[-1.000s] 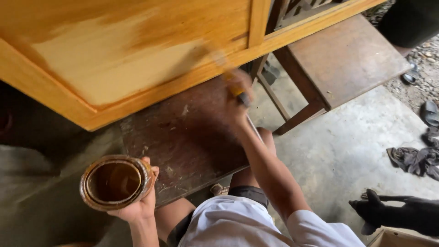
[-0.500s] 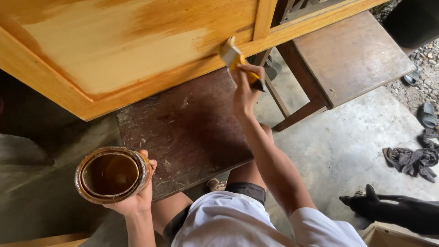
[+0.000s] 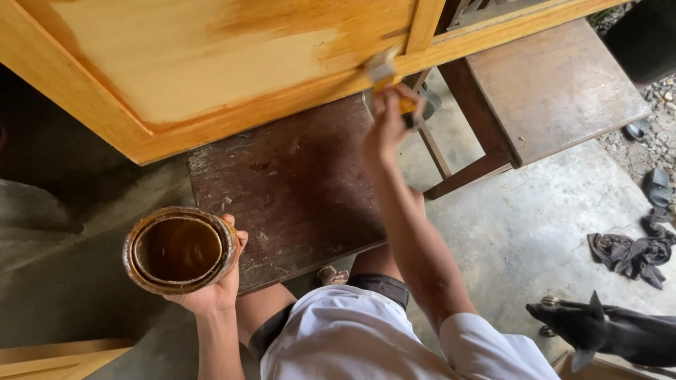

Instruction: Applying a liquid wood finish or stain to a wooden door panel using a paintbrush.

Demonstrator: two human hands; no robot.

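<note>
My right hand (image 3: 389, 121) grips a paintbrush (image 3: 384, 72) with a yellow handle, its bristles pressed on the lower frame of a light wooden cabinet door (image 3: 232, 63). The panel is glossy and darker orange where it is wet. My left hand (image 3: 215, 288) holds an open round tin (image 3: 179, 250) of dark brown varnish low at the left, away from the door.
A dark, scuffed wooden table (image 3: 296, 190) stands under the door. A second brown wooden table (image 3: 549, 84) stands at the right. On the concrete floor lie a dark rag (image 3: 630, 253) and a sandal (image 3: 658, 186). A black animal (image 3: 605, 331) lies at the lower right.
My right hand has carried the brush up and to the right along the door's lower frame. The tin in my left hand has stayed almost still.
</note>
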